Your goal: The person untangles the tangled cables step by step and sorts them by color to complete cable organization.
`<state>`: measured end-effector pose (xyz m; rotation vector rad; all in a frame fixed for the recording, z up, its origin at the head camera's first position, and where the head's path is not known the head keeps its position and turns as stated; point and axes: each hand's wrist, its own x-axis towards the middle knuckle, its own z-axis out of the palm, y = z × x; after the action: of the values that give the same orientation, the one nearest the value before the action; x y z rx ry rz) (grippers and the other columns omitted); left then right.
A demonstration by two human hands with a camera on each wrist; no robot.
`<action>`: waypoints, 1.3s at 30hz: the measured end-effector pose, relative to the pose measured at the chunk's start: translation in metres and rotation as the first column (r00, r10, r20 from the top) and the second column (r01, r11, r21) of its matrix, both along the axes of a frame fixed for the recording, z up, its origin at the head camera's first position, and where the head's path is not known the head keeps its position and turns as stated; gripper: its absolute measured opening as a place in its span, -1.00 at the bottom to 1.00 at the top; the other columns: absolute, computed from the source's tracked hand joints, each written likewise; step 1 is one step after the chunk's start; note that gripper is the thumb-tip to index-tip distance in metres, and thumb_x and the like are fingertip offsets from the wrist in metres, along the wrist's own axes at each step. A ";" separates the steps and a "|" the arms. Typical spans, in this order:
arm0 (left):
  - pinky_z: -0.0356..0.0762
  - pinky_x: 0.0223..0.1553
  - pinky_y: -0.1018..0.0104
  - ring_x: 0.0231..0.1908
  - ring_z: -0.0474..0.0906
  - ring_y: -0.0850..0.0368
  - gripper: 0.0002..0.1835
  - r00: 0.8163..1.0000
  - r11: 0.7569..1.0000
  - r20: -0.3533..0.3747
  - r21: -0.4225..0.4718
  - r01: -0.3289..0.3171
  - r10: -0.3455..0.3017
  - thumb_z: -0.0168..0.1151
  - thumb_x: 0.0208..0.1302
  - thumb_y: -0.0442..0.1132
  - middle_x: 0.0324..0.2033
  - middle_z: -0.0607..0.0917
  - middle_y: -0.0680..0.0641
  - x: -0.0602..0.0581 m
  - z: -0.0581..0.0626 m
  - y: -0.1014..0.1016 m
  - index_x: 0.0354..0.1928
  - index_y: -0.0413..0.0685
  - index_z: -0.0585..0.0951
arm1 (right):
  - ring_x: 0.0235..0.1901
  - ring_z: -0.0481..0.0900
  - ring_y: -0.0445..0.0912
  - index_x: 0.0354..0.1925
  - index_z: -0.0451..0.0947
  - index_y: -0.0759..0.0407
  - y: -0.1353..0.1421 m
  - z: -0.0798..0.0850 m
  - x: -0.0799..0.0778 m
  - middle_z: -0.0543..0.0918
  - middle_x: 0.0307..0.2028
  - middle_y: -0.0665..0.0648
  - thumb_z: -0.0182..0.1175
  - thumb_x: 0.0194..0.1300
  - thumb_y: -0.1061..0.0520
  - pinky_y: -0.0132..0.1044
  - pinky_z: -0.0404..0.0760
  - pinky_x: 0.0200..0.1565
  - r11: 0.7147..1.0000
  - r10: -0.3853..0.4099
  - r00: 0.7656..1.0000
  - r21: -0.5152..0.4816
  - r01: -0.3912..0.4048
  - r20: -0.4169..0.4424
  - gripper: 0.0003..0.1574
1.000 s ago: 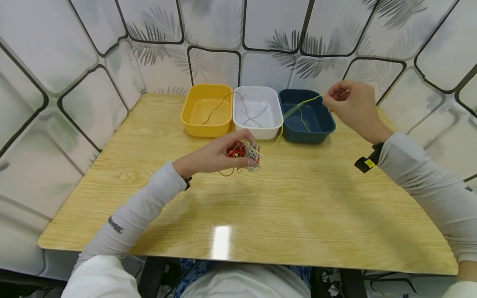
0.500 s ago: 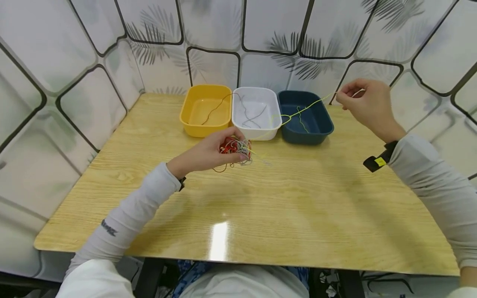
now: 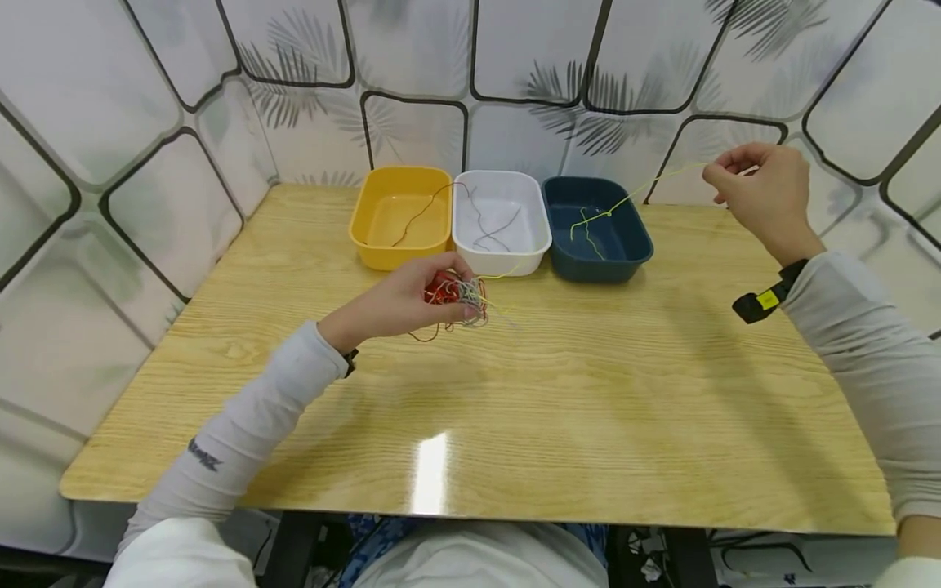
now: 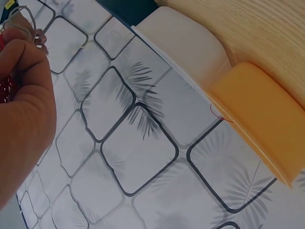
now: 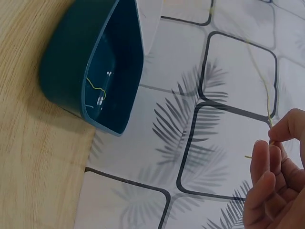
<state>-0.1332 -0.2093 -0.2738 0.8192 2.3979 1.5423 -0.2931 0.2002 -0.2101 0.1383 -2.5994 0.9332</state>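
Head view: the fingers of the left hand (image 3: 397,302) are gripping a tangle (image 3: 463,296) of red, grey and yellow strings above the desk (image 3: 588,408), and a red loop is dangling below. Over on the right, the thumb and index finger of the right hand (image 3: 768,194) are pinching a yellow string (image 5: 268,102), its short end poking out. That line is slanting across the dark blue bin (image 3: 599,268). Three bins are standing in a row: the yellow bin (image 3: 404,260) at left, the white bin (image 3: 507,192) in the middle, the dark blue at right. A red string (image 3: 421,215) is reaching over the yellow bin's rim, grey strings (image 3: 488,237) are lying in the white. A dark print (image 3: 203,456) is showing on the left sleeve, too small for reading; a yellow label (image 3: 767,300) is brightening the right wrist's black device (image 3: 748,309).
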 end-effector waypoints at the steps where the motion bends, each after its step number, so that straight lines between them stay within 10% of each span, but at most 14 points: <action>1: 0.50 -0.27 0.23 -0.31 0.53 0.07 -0.70 1.000 1.000 -0.005 -0.003 0.003 -0.003 0.24 0.15 -0.27 -0.27 0.58 -0.10 0.000 0.001 0.001 -0.11 -0.10 0.40 | -0.69 0.47 -0.39 -0.32 0.54 -0.04 0.001 0.000 -0.001 0.51 -0.56 -0.23 0.12 0.15 -0.08 -0.43 0.30 -0.67 1.000 -0.008 1.000 -0.001 0.008 0.001 -0.80; 10: 0.51 -0.29 0.23 -0.32 0.54 0.07 -0.71 0.999 0.999 -0.020 -0.015 0.031 -0.031 0.25 0.14 -0.27 -0.29 0.59 -0.08 0.001 -0.001 0.002 -0.14 -0.10 0.41 | -0.68 0.47 -0.39 -0.32 0.51 -0.14 0.010 -0.006 -0.018 0.51 -0.57 -0.27 0.13 0.13 -0.14 -0.40 0.34 -0.54 0.995 -0.072 0.997 -0.059 0.075 0.042 -0.82; 18: 0.50 -0.29 0.25 -0.32 0.54 0.08 -0.70 0.999 0.999 -0.013 -0.042 0.032 -0.033 0.26 0.14 -0.23 -0.30 0.59 -0.08 0.003 0.001 0.004 -0.12 -0.09 0.40 | -0.65 0.47 -0.37 -0.24 0.55 -0.02 0.000 -0.042 -0.035 0.49 -0.65 -0.29 0.06 0.13 -0.29 -0.28 0.32 -0.29 0.994 -0.070 0.994 0.085 0.063 0.084 -0.55; 29: 0.50 -0.30 0.24 -0.34 0.53 0.07 -0.70 0.999 0.999 -0.007 -0.024 0.042 -0.042 0.26 0.13 -0.25 -0.32 0.58 -0.10 0.004 0.001 0.004 -0.14 -0.11 0.40 | -0.58 0.49 -0.06 -0.26 0.61 0.09 -0.017 -0.084 -0.035 0.59 -0.54 0.02 0.08 0.18 -0.30 -0.14 0.36 -0.58 0.951 0.029 0.987 0.301 -0.075 0.155 -0.48; 39: 0.48 -0.30 0.25 -0.34 0.51 0.07 -0.70 0.999 0.999 -0.011 -0.036 0.031 -0.032 0.26 0.14 -0.22 -0.32 0.57 -0.09 0.003 0.001 0.002 -0.13 -0.06 0.39 | -0.50 0.50 -0.03 -0.26 0.63 0.10 -0.023 -0.090 -0.034 0.58 -0.59 0.01 0.11 0.13 -0.36 -0.12 0.36 -0.50 0.919 0.070 0.966 0.361 -0.160 0.249 -0.41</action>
<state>-0.1306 -0.2072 -0.2726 0.8567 2.4016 1.4820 -0.3273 0.1776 -0.3002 0.3048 -2.9950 0.4930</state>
